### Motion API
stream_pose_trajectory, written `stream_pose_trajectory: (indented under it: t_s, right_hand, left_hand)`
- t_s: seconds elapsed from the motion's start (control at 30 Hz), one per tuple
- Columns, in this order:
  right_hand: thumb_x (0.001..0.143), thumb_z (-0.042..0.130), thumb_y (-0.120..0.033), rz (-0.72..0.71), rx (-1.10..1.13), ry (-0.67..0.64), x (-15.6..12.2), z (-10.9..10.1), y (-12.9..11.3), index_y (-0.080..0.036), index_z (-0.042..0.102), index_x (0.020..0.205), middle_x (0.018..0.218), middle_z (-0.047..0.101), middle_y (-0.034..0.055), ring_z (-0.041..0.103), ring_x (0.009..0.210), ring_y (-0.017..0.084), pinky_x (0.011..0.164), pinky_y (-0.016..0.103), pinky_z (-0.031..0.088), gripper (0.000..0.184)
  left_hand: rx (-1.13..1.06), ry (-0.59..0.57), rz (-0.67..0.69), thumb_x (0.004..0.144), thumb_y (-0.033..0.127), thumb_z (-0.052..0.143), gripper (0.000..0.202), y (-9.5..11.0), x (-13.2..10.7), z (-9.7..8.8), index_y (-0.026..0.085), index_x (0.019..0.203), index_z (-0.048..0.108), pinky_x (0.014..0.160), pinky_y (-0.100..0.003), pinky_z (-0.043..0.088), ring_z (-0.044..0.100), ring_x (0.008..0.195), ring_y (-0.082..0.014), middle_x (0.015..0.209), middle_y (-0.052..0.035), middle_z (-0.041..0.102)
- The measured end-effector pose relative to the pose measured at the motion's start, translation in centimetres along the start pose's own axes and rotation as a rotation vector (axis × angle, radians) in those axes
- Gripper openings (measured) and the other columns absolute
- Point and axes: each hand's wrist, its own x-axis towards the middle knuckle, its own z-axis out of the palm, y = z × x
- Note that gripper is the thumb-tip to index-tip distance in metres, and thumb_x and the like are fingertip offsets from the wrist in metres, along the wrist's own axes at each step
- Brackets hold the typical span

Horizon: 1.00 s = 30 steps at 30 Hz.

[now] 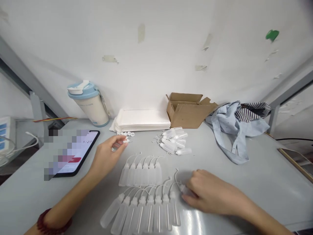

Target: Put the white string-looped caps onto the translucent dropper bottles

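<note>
My left hand point(107, 155) is pinched on a small white needle-tip cap point(126, 140), with a thin metal pin pointing right. Just behind it lie several small white caps point(129, 134). On the right, my right hand point(210, 192) is closed around a translucent squeeze bottle point(185, 190); its thin strap curls up, and the fingers hide most of its body. Left of that hand, several bottles point(149, 212) with fitted tops lie in a front row. Behind them is a second row of bottles point(141, 174) with straps. A loose pile of bottles point(171, 140) lies farther back.
A phone point(77, 153) lies at left, near a blue-lidded tumbler point(89, 102). Against the wall are a stack of white sheets point(143, 119) and an opened cardboard box point(187, 112). A light-blue cloth bag point(232, 130) and another phone point(297, 161) are at right.
</note>
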Motion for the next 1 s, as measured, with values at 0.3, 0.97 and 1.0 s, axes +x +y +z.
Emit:
stream_pose_trajectory:
  t_s: [0.3, 0.97, 1.0]
  right_hand:
    - [0.085, 0.050, -0.029, -0.132, 0.421, 0.374, 2.0, -1.4, 2.5, -0.018, 0.036, 0.055, 0.048, 0.042, -0.0042, 0.035, 0.044, 0.007, 0.047, 0.022, 0.025, 0.035]
    - [0.092, 0.043, -0.047, -0.205, 0.837, 0.376, 5.0, -1.7, -1.2, -0.015, 0.052, 0.064, 0.059, 0.038, -0.0040, 0.032, 0.055, 0.008, 0.055, 0.026, 0.025, 0.043]
    - [0.091, 0.044, -0.048, -0.209, 0.884, 0.374, 5.0, -1.6, -1.2, -0.015, 0.051, 0.064, 0.060, 0.039, -0.0039, 0.032, 0.055, 0.008, 0.054, 0.025, 0.025, 0.043]
  left_hand:
    - [-0.342, -0.394, -0.061, 0.068, 0.041, 0.069, 0.031, 4.6, -1.3, 1.8, 0.017, 0.087, 0.069, 0.060, -0.029, 0.049, 0.062, 0.067, -0.0180, 0.083, -0.0061, 0.070]
    - [-0.747, -0.326, -0.018, 0.064, 0.033, 0.077, 0.024, 7.5, -2.1, 2.6, 0.016, 0.079, 0.069, 0.068, -0.028, 0.052, 0.062, 0.074, -0.0157, 0.083, -0.0036, 0.069]
    - [-0.731, -0.337, -0.007, 0.064, 0.033, 0.076, 0.024, 7.5, -2.2, 2.5, 0.016, 0.080, 0.069, 0.068, -0.028, 0.052, 0.062, 0.073, -0.0156, 0.082, -0.0033, 0.069]
